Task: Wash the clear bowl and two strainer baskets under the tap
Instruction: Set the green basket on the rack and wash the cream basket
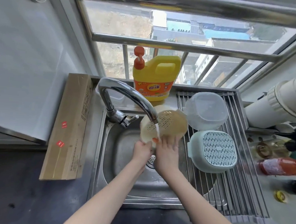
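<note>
Hands are met over the sink: the left hand (142, 149) is curled round the lower rim of the beige strainer basket (163, 127), and the right hand (167, 148) is laid against the basket's near side, fingers bent on its wall, so it is held by both. The basket is tilted under the tap (127, 96), whose stream falls onto it at its centre. Its washing is judged to be in hand, not finished.

At three o'clock from the hands, on the roll-up drying rack (234, 188), the green strainer basket (214, 151) is set upside down, and at one o'clock the clear bowl (206, 110) is likewise turned over, just beside the beige basket. Both are judged already rinsed and left to drain, though wetness cannot be told. Only the beige basket seems left, then its place on the rack.

At twelve o'clock a yellow detergent jug (154, 79) is stood on the sink's back ledge. A long cardboard box (69, 127) is laid on the worktop at nine o'clock, well apart. At three o'clock, beyond the rack, a red bottle (280, 167) is laid on its side. Free rack space is seen at five o'clock; nothing is seen barring the way there.
</note>
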The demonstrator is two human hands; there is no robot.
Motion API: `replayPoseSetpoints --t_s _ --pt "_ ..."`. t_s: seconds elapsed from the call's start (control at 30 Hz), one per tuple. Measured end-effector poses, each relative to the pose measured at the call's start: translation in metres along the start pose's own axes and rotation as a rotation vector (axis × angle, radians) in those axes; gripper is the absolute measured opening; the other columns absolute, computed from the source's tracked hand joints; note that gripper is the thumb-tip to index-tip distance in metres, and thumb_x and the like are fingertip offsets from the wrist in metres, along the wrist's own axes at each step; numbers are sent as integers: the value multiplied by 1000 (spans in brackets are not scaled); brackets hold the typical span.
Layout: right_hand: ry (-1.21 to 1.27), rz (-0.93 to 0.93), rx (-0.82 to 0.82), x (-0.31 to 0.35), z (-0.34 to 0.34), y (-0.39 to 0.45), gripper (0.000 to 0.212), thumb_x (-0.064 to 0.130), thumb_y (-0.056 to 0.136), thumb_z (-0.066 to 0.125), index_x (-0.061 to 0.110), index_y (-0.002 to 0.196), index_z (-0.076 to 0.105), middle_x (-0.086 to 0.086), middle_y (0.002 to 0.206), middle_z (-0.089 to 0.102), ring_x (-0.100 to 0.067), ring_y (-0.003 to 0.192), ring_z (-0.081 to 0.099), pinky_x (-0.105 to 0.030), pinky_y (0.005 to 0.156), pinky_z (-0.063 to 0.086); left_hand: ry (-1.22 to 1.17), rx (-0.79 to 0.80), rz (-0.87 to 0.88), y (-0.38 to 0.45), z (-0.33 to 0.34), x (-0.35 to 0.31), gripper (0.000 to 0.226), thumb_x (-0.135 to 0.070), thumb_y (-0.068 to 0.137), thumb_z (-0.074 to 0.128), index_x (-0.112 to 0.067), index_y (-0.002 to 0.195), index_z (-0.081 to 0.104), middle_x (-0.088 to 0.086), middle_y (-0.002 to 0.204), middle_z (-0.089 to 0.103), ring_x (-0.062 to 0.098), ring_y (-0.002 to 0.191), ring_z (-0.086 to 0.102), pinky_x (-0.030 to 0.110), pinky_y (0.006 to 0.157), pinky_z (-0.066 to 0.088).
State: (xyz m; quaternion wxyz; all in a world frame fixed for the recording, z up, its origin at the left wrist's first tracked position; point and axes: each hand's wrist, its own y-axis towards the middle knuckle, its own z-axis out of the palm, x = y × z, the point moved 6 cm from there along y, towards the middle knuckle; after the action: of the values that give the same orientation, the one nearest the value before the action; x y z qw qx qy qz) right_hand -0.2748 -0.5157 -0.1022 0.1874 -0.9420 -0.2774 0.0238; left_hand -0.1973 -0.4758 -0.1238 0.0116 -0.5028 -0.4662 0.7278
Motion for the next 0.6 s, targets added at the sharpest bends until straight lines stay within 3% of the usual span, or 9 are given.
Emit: replayPoseSetpoints --t_s 0.07,0.1,0.2,0.23,0.3,0.37,0.43,0.5,0.6 --pt "108 -108 60 13 10 0 81 20 80 50 8 150 10 -9 157 14 -30 145 13 -47 115 3 105 -37 73 1 -2 -4 11 -8 83 54 -11 81 65 9 81 67 20 77 61 37 73 50" --pt "109 -150 55 8 14 2 83 20 78 50 11 151 11 -5 157 15 -28 145 16 -49 114 5 145 -37 90 4 -3 -4 12 -10 83 53 -11 81 65 10 81 68 20 76 62 39 75 51" --pt "-130 -53 -114 -34 -2 9 83 15 67 67 10 144 36 -12 144 44 -30 138 33 -53 112 -16 215 -22 88 10 -8 0 16 -18 75 49 -17 83 63 14 91 70 29 87 66 48 84 55" --pt "-161 -1 -133 -40 -9 8 81 15 71 66 8 144 34 -17 144 43 -32 139 31 -50 112 -18 234 -27 72 8 -7 0 17 -20 72 48 -19 82 63 15 93 70 30 90 67 48 85 54" --pt "-47 -78 -40 -26 0 7 84 13 80 57 8 150 12 -17 154 23 -35 142 20 -48 116 2 253 -30 66 -1 0 -5 13 -17 79 51 -14 83 63 13 89 69 28 85 66 39 78 53" --pt "158 -184 149 -8 5 -1 91 11 80 54 20 151 -2 -9 157 16 -35 139 25 -48 112 24 255 -55 39 -2 1 -4 16 -15 84 53 -5 90 64 14 88 67 26 83 64 34 75 50" --pt "-56 -188 66 -24 3 11 89 17 77 60 20 151 11 -8 153 28 -31 140 27 -55 114 10 216 -49 14 0 -1 -2 21 -19 78 53 -5 91 63 18 93 68 32 91 66 43 84 54" --pt "-238 -11 -76 -46 -10 19 86 23 74 69 9 147 27 -13 148 38 -31 140 29 -54 115 -3 268 -42 2 2 -2 -2 16 -18 82 53 -6 88 62 20 94 68 34 93 67 48 85 55" --pt "100 -196 195 -13 12 8 86 13 78 55 15 151 9 -12 148 34 -35 133 36 -47 109 30 289 -83 -7 -2 -2 -6 20 -14 88 52 0 95 65 18 94 68 30 91 65 40 81 52"
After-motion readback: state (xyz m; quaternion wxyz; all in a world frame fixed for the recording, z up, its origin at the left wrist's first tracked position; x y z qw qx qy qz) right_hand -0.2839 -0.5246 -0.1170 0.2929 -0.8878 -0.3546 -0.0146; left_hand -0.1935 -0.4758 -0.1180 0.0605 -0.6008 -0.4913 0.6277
